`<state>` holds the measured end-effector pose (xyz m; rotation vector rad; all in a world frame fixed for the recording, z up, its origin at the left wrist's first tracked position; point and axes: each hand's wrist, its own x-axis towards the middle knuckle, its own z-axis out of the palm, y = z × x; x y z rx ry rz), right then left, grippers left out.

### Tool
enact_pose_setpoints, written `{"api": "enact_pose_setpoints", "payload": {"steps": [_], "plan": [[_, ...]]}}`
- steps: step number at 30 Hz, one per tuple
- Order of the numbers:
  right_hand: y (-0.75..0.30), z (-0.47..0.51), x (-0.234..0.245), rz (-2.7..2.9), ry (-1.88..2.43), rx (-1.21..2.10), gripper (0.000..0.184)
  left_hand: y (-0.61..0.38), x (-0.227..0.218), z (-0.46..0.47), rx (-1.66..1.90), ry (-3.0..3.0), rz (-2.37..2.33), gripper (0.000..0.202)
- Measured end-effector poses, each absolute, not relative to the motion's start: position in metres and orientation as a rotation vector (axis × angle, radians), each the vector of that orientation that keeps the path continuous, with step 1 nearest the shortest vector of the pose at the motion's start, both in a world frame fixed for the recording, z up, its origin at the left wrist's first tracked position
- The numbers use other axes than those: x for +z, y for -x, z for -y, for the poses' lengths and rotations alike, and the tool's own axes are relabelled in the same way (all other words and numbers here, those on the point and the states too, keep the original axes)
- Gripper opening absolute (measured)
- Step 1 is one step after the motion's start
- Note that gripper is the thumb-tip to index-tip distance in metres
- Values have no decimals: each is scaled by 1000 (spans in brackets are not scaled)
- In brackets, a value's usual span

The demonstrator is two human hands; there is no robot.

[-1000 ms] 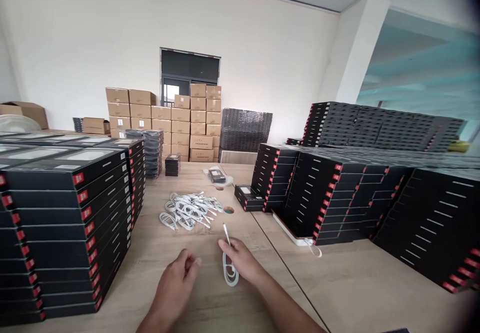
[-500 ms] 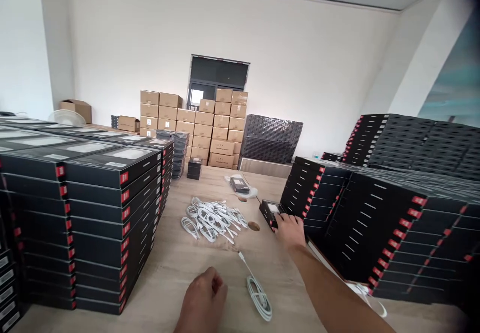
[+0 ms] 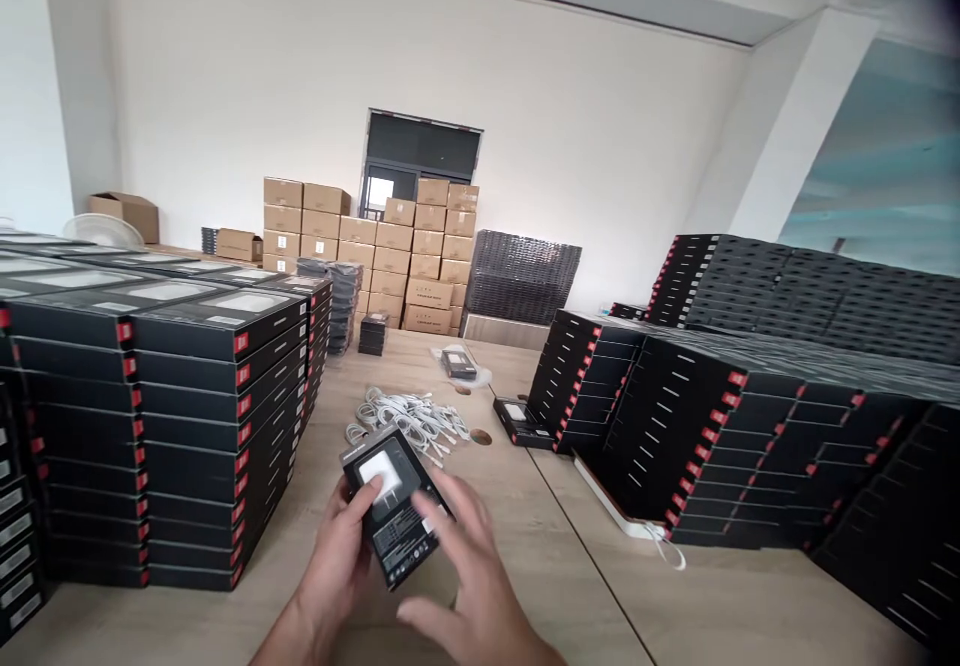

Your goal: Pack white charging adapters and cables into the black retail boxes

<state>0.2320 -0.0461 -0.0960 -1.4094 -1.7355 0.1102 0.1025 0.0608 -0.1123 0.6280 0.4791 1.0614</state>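
Observation:
A small black retail box [image 3: 405,536], its window showing a white plug charger, is held tilted above the table in front of me. My left hand [image 3: 339,546] grips it by the left edge, thumb resting over the window. At the box's right side is my right hand [image 3: 480,576], with thumb and fingers spread apart; whether the fingertips touch it I cannot tell. Behind the box lies a heap of coiled white cables [image 3: 420,416], partly covered by it. Another small black box [image 3: 521,421] rests at the foot of the right-hand stacks.
Tall stacks of black boxes stand on the left [image 3: 195,446] and right [image 3: 675,436] of the wooden table [image 3: 540,546]. A boxed item on plastic wrap [image 3: 457,364] lies farther back. Brown cartons [image 3: 390,261] and piled black trays [image 3: 521,274] stand by the wall.
My right hand has come back from the right-hand stacks. The small black box is now in my left hand, in front of me. The single coiled cable no longer shows. The view has shifted slightly.

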Motion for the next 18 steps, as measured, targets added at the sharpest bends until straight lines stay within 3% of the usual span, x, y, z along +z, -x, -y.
{"api": "enact_pose_setpoints", "payload": {"steps": [2,5,8,11,13,18], "plan": [[-230,47,-105,1394,1354,433,68,-98,-108,-58,1012,-702,-447,57],[-232,43,-115,1226,1244,710,51,-99,-102,-52,986,-921,-452,58],[-225,42,-122,1254,1359,511,48,-105,-98,-49,1139,-1152,-599,64],[-214,45,-121,1406,1450,354,65,-105,-96,-49,1233,-1291,-698,74],[-211,46,-116,1449,1383,435,66,-101,-96,-50,1249,-1404,-749,76],[-228,47,-107,1087,1194,703,45,-91,-100,-46,1293,-2213,-769,82]]}}
